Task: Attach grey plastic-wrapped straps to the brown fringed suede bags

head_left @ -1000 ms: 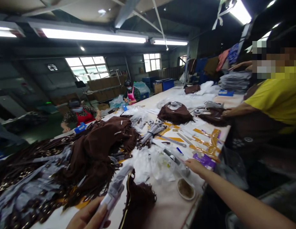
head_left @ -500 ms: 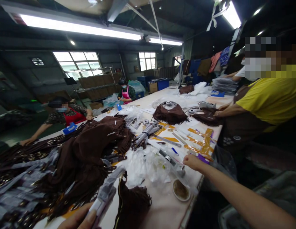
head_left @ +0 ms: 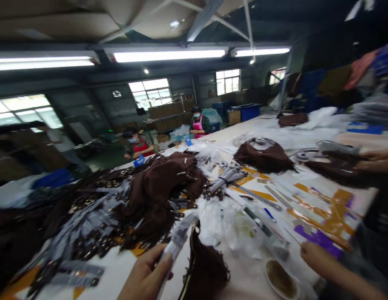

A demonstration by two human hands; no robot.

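My left hand [head_left: 148,273] is wrapped round a strap in pale plastic wrapping [head_left: 178,235], held upright and tilted to the right. Just right of it hangs or lies a dark brown fringed piece [head_left: 206,268] with a zipper along its edge. My right hand [head_left: 317,256] is closed above the table's right side, near purple sheeting [head_left: 321,239]. A thin pale line runs out ahead of its fingers; what they hold is too blurred to name. A shallow white dish with a brown inside [head_left: 281,280] lies below that hand.
Brown fringed bags [head_left: 263,154] and a brown fabric heap [head_left: 162,179] lie on the table. Wrapped straps [head_left: 84,221] spread at left. Clear plastic [head_left: 234,229], a blue pen [head_left: 269,215] and orange tape [head_left: 338,204] are mid-table. A co-worker's hands [head_left: 377,160] work at far right.
The view has swung left, so the scene sits further right and the co-worker in yellow is mostly out of frame. My left hand keeps hold of the wrapped strap; my right hand stays closed.
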